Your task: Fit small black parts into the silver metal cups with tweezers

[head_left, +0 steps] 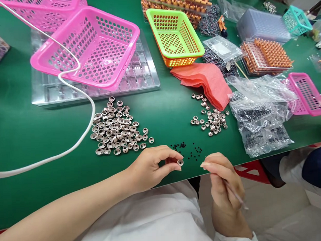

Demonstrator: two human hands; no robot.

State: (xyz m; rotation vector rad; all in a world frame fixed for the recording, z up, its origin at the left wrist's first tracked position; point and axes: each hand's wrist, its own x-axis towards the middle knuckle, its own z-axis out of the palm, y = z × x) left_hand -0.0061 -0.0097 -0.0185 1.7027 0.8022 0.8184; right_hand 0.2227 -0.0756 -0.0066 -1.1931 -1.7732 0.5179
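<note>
My left hand [151, 166] pinches one small metal cup-shaped ring [180, 162] between thumb and forefinger, just over the table's near edge. To its right, my right hand [224, 178] is closed around a thin stick-like tool [236, 195], its rear end sticking out below the palm. The tool's tip is too fine to make out. Tiny black parts [195, 153] lie scattered on the green table beyond both hands. A large pile of silvery metal rings [116, 129] spreads out behind my left hand, and a smaller pile of similar rings [214, 122] sits farther right.
A pink basket [100, 59] rests on a clear compartment tray [148, 77], with a white cable [83, 137] across it. Beyond are a green basket [195, 49], a red cloth [203, 76], plastic bags [263, 117] and orange racks [274, 55]. Another person's dark sleeve [317, 167] shows at right.
</note>
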